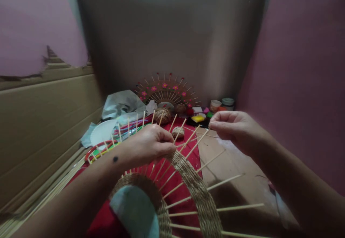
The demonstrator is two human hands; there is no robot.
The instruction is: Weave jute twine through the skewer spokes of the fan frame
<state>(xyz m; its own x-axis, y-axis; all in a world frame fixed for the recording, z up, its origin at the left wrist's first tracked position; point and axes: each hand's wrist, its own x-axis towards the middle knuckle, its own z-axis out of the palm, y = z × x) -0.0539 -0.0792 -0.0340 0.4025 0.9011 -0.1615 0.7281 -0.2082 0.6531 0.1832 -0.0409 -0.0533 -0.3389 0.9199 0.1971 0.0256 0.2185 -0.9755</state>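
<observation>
A round weaving with thin wooden sticks (228,182) spreading outward lies before me. It has a braided outer band (198,180), an inner woven ring (163,209) and a pale blue disc (134,209) at its centre. My left hand (153,141) is closed in a pinch at the band's upper end, on a stick there. My right hand (233,128) pinches at the stick tips on the right, apart from the band. A thin strand of twine runs between the hands; its end in my right fingertips is hard to see. A small twine ball (178,132) sits behind the sticks.
A red cloth (192,152) and brown cardboard (215,146) lie under the work. Behind stand a larger twine ball (162,116), a flower-decorated woven fan (172,87), a plastic bag (122,103) and small jars (228,103). Cardboard (48,123) lines the left wall; a pink wall (296,69) rises right.
</observation>
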